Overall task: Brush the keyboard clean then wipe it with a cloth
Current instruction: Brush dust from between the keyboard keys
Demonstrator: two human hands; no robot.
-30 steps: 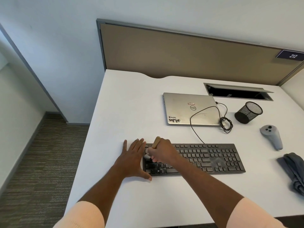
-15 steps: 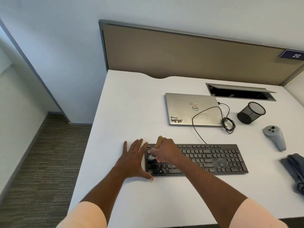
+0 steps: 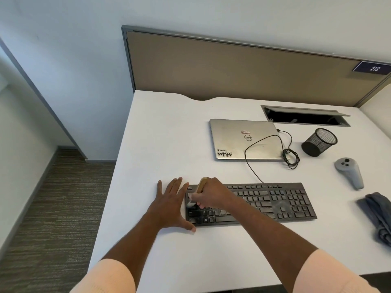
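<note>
A black keyboard (image 3: 275, 203) lies across the white desk (image 3: 169, 134), with pale dust on its right half. My right hand (image 3: 211, 193) is closed around a small brush with a light wooden handle (image 3: 201, 185); its bristles rest on the keys at the keyboard's left end. My left hand (image 3: 171, 204) lies flat on the desk, fingers spread, against the keyboard's left edge with the thumb along its front corner. A folded grey-blue cloth (image 3: 378, 214) lies at the desk's right edge.
A closed silver laptop (image 3: 239, 138) sits behind the keyboard, a black cable (image 3: 289, 155) coiled beside it. A black mesh pen cup (image 3: 319, 142) lies tipped, a grey controller (image 3: 349, 172) near it. A cable hatch (image 3: 304, 117) stands open by the partition.
My right hand has drawn the brush a little toward me over the left-end keys. My left hand has stayed flat beside the keyboard.
</note>
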